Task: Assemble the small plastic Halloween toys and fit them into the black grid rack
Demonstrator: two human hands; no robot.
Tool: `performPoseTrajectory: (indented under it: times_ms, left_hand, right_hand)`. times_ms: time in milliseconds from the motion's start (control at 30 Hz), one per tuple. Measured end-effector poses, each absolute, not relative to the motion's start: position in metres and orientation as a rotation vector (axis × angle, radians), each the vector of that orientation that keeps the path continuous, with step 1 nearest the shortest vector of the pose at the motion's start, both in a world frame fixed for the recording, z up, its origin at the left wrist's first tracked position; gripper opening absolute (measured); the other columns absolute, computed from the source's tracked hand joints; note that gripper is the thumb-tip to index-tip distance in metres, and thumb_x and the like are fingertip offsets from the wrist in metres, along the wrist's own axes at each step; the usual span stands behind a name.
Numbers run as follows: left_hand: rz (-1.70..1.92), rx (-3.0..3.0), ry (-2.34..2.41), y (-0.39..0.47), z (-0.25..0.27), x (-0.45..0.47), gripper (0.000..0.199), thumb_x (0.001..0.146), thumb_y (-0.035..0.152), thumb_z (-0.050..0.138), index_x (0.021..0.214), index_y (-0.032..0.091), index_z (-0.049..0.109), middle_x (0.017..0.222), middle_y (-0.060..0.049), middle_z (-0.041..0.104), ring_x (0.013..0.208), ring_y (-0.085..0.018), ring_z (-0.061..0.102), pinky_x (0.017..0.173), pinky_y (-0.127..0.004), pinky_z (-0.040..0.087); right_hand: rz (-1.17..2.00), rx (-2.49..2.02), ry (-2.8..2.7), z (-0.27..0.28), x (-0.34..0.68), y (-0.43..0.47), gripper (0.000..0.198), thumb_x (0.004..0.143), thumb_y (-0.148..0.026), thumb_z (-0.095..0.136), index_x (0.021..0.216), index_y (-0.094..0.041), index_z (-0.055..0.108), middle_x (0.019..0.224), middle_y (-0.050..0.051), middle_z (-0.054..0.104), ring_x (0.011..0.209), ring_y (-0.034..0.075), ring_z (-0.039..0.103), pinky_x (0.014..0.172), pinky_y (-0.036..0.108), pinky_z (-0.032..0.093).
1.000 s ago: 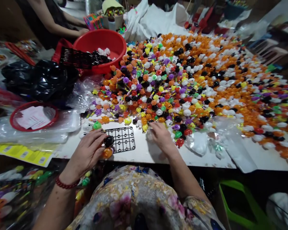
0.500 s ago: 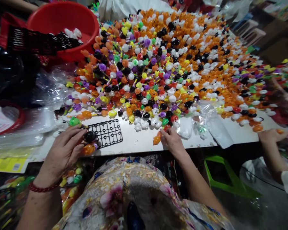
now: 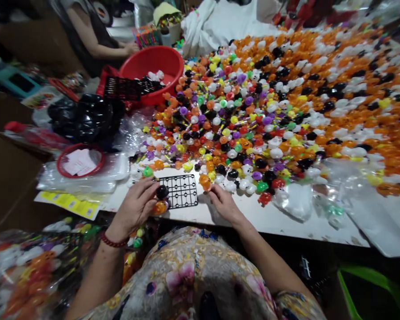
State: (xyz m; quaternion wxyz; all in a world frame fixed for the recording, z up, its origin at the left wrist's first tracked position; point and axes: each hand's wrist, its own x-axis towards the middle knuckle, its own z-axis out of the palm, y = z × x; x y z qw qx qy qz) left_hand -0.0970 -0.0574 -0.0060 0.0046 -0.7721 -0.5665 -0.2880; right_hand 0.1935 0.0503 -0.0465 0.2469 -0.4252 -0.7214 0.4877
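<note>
At the near edge of the white table [image 3: 120,189], my left hand [image 3: 135,204] has its fingers closed over the left end of a black plastic grid [image 3: 182,192]. A round black toy piece [image 3: 162,192] and an orange toy piece [image 3: 160,207] sit by its fingertips, at that end of the grid. The right part of the grid shows bare cells. Just right of the grid, my right hand [image 3: 224,203] pinches a small orange plastic toy [image 3: 205,182]. The lower part of this toy is hidden by the fingers.
A big heap of small coloured toys [image 3: 233,120] covers the table beyond. A red tub [image 3: 166,66], black bag [image 3: 86,118] and red basket [image 3: 102,162] stand left. Clear plastic bags [image 3: 295,202] lie right. A person's arm [image 3: 96,40] shows at upper left.
The view has turned left. My right hand has moved left toward the grid with the orange toy, away from the red toy. My left hand keeps its place at the grid.
</note>
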Motion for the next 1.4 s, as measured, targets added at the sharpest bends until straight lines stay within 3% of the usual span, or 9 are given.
performPoseTrajectory:
  times_ms: [100, 300, 500, 833, 1033, 1400]
  left_hand:
    - [-0.863, -2.431, -1.804, -0.059, -0.003, -0.096, 0.044, 0.101, 0.036, 0.036, 0.140, 0.022, 0.049, 0.127, -0.013, 0.061, 0.128, -0.028, 0.051, 0.106, -0.049, 0.045]
    - [-0.855, -2.460, -1.883, -0.061, 0.002, -0.095, 0.048, 0.101, 0.042, 0.033, 0.141, 0.021, 0.049, 0.128, -0.014, 0.060, 0.132, -0.028, 0.049, 0.107, -0.052, 0.043]
    - [-0.861, -2.472, -1.879, -0.062, 0.001, -0.097, 0.050, 0.101, 0.045, 0.032, 0.142, 0.021, 0.048, 0.129, -0.015, 0.060, 0.132, -0.029, 0.049, 0.107, -0.052, 0.044]
    - [-0.917, -2.505, -1.903, -0.065, 0.004, -0.100, 0.052, 0.101, 0.046, 0.032, 0.143, 0.021, 0.047, 0.129, -0.015, 0.060, 0.130, -0.029, 0.050, 0.107, -0.052, 0.044]
    - [-0.940, -2.553, -1.958, -0.067, 0.009, -0.104, 0.054, 0.100, 0.050, 0.031, 0.145, 0.023, 0.045, 0.133, -0.015, 0.058, 0.132, -0.030, 0.049, 0.108, -0.051, 0.043]
    - [-0.909, -2.801, -1.908, -0.063, 0.031, -0.102, 0.061, 0.100, 0.053, 0.024, 0.153, 0.023, 0.031, 0.144, -0.015, 0.052, 0.139, -0.030, 0.043, 0.113, -0.054, 0.038]
  right_hand:
    - [1.532, -1.119, -1.847, -0.059, 0.159, 0.058, 0.018, 0.079, -0.037, 0.061, 0.084, -0.020, 0.058, 0.070, -0.002, 0.058, 0.064, 0.015, 0.052, 0.063, 0.027, 0.045]
    - [1.683, -0.973, -1.816, -0.071, 0.091, 0.072, 0.018, 0.076, -0.036, 0.066, 0.085, -0.020, 0.063, 0.085, 0.003, 0.065, 0.084, 0.019, 0.061, 0.078, 0.032, 0.049]
    - [1.742, -0.970, -1.909, -0.071, 0.054, 0.081, 0.013, 0.072, -0.028, 0.067, 0.078, -0.018, 0.061, 0.076, -0.001, 0.064, 0.075, 0.016, 0.058, 0.074, 0.029, 0.047]
    - [1.787, -0.886, -2.006, -0.072, 0.051, 0.088, 0.011, 0.078, -0.027, 0.063, 0.075, -0.018, 0.057, 0.071, -0.003, 0.058, 0.070, 0.014, 0.053, 0.071, 0.025, 0.045]
    - [1.598, -0.871, -2.191, -0.068, 0.060, 0.075, 0.006, 0.085, -0.022, 0.058, 0.081, -0.019, 0.061, 0.078, 0.000, 0.065, 0.076, 0.015, 0.058, 0.074, 0.026, 0.045]
    - [1.301, -0.956, -2.731, -0.038, 0.072, 0.066, 0.027, 0.093, -0.015, 0.045, 0.117, -0.014, 0.055, 0.097, 0.015, 0.072, 0.086, 0.027, 0.066, 0.070, 0.030, 0.042]
